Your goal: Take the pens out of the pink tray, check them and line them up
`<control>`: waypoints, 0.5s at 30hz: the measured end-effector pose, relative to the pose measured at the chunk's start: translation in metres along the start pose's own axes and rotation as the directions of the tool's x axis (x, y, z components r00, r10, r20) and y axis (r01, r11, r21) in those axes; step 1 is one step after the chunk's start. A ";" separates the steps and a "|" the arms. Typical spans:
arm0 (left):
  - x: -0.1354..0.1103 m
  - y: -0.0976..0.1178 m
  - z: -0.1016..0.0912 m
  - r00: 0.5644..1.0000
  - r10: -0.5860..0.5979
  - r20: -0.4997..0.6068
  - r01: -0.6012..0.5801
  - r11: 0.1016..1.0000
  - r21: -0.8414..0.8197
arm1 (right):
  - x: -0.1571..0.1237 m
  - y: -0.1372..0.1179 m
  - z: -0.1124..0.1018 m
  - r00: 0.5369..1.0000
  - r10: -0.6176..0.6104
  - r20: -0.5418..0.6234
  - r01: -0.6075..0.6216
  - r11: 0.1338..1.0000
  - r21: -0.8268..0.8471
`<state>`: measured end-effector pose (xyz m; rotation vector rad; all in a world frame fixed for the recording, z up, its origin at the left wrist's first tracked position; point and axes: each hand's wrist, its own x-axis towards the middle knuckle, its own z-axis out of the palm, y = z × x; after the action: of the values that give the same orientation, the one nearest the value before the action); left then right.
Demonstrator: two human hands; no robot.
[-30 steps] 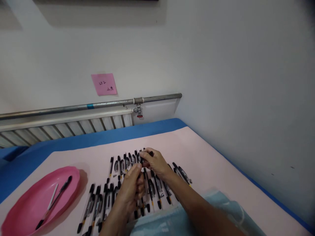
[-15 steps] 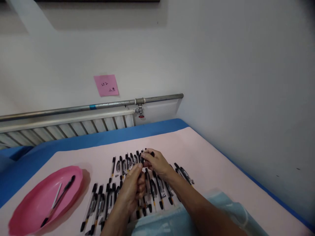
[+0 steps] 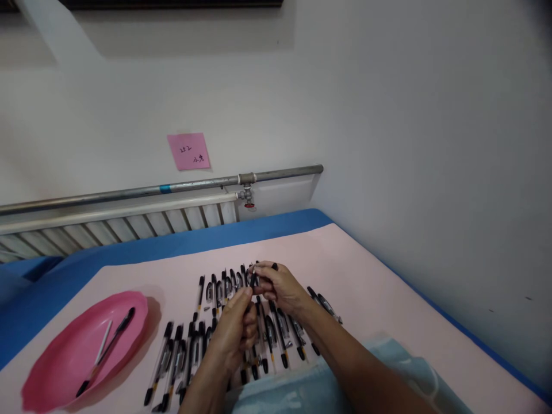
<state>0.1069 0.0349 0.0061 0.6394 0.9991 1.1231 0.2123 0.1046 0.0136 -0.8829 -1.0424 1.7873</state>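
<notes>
Both my hands meet above rows of black-capped clear pens spread on a pale pink sheet. My right hand pinches a black pen cap at its fingertips. My left hand is closed just below it, its thumb and fingers touching the lower end of the same pen piece; what else it holds is hidden. A pink oval tray at the left holds one black pen and a white refill.
The pink sheet lies on a blue table cover against a white wall. A radiator and a metal pipe run along the back. A pink sticky note hangs on the wall. Light blue cloth lies by my forearms.
My hands stayed together over the pens; the right fingers shifted slightly, turning the cap more upright. The view drifted a little left, so everything shows slightly further right.
</notes>
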 end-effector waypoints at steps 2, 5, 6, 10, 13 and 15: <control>-0.001 0.001 0.001 1.000 0.004 -0.003 -0.004 1.000 0.014 | 0.000 0.000 0.000 0.999 0.006 -0.039 -0.007 1.000 -0.018; -0.002 0.002 0.002 1.000 0.001 -0.005 -0.001 1.000 0.030 | 0.000 -0.001 0.001 0.993 0.004 -0.118 -0.010 0.999 -0.051; -0.002 0.002 0.002 1.000 0.000 -0.005 0.000 1.000 0.028 | 0.000 -0.002 0.001 0.994 0.008 -0.107 -0.013 0.999 -0.043; -0.001 0.001 0.002 1.000 0.010 -0.011 -0.009 0.999 0.032 | -0.001 -0.004 -0.001 1.000 0.024 0.012 -0.024 1.000 0.004; 0.000 -0.001 0.001 1.000 -0.002 -0.018 0.003 0.998 0.060 | -0.002 -0.004 0.001 0.998 0.009 -0.059 -0.013 0.999 -0.052; 0.000 -0.001 0.001 1.000 -0.010 -0.025 0.012 0.998 0.064 | -0.003 -0.003 0.003 0.993 -0.005 -0.119 -0.005 0.997 -0.079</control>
<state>0.1081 0.0347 0.0051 0.6724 1.0616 1.0952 0.2113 0.1018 0.0179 -1.0252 -1.0418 1.6810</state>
